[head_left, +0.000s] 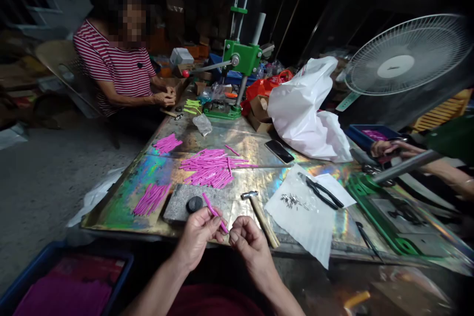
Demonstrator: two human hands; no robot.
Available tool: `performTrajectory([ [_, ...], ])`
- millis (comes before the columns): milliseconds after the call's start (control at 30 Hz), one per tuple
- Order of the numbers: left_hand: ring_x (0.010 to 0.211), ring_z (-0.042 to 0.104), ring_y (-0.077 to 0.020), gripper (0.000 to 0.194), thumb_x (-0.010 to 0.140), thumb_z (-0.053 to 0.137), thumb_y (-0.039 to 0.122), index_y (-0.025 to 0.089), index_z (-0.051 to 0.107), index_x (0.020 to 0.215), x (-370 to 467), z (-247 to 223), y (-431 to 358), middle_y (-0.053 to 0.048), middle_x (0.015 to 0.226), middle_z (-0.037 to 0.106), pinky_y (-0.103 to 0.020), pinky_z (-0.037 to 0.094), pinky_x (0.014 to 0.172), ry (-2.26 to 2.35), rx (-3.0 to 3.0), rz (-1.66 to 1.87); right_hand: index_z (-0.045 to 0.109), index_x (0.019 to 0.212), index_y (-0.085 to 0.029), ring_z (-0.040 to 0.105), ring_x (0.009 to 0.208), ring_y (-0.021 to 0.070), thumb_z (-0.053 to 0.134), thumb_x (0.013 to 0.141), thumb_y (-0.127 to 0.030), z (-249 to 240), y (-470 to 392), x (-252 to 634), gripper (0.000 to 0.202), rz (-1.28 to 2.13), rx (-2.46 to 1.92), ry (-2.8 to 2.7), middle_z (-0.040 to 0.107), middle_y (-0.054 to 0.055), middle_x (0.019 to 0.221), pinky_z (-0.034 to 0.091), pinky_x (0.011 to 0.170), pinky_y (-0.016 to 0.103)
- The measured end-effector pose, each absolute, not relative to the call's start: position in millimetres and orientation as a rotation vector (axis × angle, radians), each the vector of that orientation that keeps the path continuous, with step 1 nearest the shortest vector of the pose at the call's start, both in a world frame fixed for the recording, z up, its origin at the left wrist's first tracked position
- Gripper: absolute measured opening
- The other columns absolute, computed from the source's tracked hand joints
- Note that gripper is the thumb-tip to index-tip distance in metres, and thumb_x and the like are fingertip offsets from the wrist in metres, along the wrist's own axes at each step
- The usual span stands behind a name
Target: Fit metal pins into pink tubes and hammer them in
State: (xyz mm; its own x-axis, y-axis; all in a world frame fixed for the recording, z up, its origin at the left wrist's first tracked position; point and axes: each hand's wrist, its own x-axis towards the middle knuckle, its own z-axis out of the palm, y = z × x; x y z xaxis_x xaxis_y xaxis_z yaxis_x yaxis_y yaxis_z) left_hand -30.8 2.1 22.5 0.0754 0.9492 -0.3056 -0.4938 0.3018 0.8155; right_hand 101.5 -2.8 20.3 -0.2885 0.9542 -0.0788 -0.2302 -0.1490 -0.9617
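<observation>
A narrow pink strip (209, 205) slants between the thumb and fingers of my left hand (196, 238), which is closed on it. Close to the strip's lower end, my right hand (249, 244) is pinched; whatever its fingertips hold is too small or hidden to make out. Behind my left hand lies a grey stone block (176, 203) with a round black piece (194, 204) on top. A hammer (263, 219) with a wooden handle rests just beyond my right hand. Many similar strips form a large pile (207, 167) and two smaller bundles, one near (151, 199) and one farther back (167, 143).
White paper (296, 227) carries small metal pieces (291, 201) and black-handled pliers (324, 192). Beyond are a phone (279, 151), white bag (307, 108) and green press (242, 57). Another green press (392, 217) and a fan (396, 66) stand right. Co-workers sit left (114, 69) and right (444, 170).
</observation>
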Motion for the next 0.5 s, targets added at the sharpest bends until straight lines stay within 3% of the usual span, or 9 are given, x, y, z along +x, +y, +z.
performTrajectory([
  [500, 0.045, 0.049, -0.0065, 0.02, 0.064, 0.066, 0.029, 0.013, 0.057, 0.073, -23.3, 22.5, -4.0, 0.0, 0.061, 0.061, -0.018, 0.04, 0.045, 0.972, 0.655, 1.253, 0.043, 0.071, -0.021, 0.035, 0.05, 0.0077, 0.06, 0.071, -0.033, 9.3, -4.9, 100.2, 0.021, 1.6, -0.923, -1.011, 0.041, -0.008, 0.054, 0.028, 0.049, 0.021],
])
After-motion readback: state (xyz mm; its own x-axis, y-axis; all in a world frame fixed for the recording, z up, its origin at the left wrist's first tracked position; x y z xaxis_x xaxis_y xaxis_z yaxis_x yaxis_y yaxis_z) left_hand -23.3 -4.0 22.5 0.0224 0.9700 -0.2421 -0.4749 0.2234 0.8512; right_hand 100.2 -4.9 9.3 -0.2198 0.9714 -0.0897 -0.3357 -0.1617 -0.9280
